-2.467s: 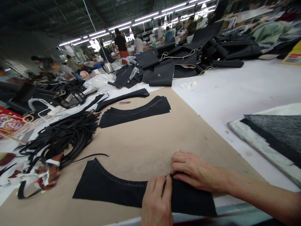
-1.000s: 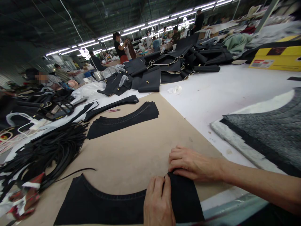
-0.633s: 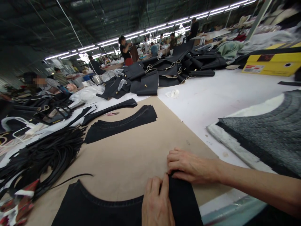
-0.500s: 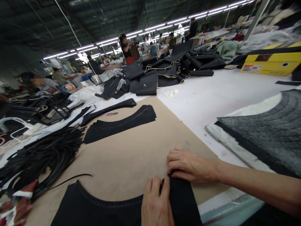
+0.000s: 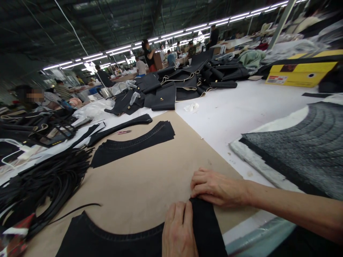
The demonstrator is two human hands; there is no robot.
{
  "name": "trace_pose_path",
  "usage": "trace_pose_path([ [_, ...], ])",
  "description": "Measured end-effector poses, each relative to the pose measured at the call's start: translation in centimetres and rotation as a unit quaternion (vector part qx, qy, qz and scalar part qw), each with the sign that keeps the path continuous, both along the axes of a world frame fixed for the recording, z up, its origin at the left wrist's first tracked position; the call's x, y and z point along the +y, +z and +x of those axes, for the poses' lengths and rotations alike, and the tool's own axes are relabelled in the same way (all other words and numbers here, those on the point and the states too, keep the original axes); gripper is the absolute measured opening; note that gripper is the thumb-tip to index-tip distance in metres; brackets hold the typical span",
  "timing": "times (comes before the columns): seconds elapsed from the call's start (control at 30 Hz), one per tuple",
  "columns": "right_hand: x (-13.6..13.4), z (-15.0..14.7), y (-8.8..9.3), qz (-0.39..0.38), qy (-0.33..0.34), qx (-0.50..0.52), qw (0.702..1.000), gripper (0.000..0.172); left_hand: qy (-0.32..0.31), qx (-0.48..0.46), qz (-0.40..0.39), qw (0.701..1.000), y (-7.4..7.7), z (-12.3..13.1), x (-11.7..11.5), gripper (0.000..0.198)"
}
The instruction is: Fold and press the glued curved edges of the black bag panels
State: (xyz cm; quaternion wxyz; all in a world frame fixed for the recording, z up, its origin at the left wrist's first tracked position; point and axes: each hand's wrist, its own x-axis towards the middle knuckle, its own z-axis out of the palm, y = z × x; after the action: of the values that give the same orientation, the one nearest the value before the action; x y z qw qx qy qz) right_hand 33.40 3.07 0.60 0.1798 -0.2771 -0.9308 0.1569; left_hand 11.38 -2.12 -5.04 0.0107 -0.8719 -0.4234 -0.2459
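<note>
A black fabric piece [image 5: 118, 244] with a curved, creased upper edge lies at the bottom of the view on a tan sheet [image 5: 139, 178]. My left hand [image 5: 179, 226] rests on its upper edge, fingers close together and pressing on the fabric. Just right of it, my right hand [image 5: 211, 187] has its fingers curled together at the fabric's upper corner, pinching the edge; its fingertips are partly hidden. Further up the sheet lies a second curved black piece [image 5: 134, 144].
Black strips [image 5: 59, 178] are heaped at left. Small pliers [image 5: 124, 132] lie beyond the second piece. Black leather-like pieces [image 5: 163, 96] are piled at the back. Grey quilted material [image 5: 300, 146] and a yellow box [image 5: 300, 73] are at right. People work behind.
The whole view has shifted slightly. My left hand's fingers have drawn closer together, and both hands remain at the fabric's upper edge.
</note>
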Motion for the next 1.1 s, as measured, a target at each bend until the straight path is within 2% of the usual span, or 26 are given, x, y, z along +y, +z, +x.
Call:
trace_pose_path([
  [0.13,-0.2,0.3,-0.1,0.001,-0.001,0.012,1.0,0.027,0.012,0.034,-0.004,0.999,0.3,0.3,0.0,0.059],
  [0.37,-0.4,0.8,0.0,0.001,-0.014,0.024,1.0,0.031,0.006,0.058,0.045,0.997,-0.4,0.5,0.0,0.061],
  [0.6,-0.9,1.4,-0.2,-0.014,-0.042,0.03,0.999,0.035,0.033,0.068,0.066,0.995,0.2,1.1,-0.2,0.065],
  [0.93,-1.5,1.1,0.0,-0.038,-0.101,0.043,0.993,0.033,0.02,0.067,0.07,0.995,0.3,1.3,0.1,0.062],
  [1.1,-1.7,1.1,-0.2,-0.051,-0.109,0.055,0.991,0.032,0.036,0.081,0.071,0.994,0.6,1.6,0.2,0.064],
])
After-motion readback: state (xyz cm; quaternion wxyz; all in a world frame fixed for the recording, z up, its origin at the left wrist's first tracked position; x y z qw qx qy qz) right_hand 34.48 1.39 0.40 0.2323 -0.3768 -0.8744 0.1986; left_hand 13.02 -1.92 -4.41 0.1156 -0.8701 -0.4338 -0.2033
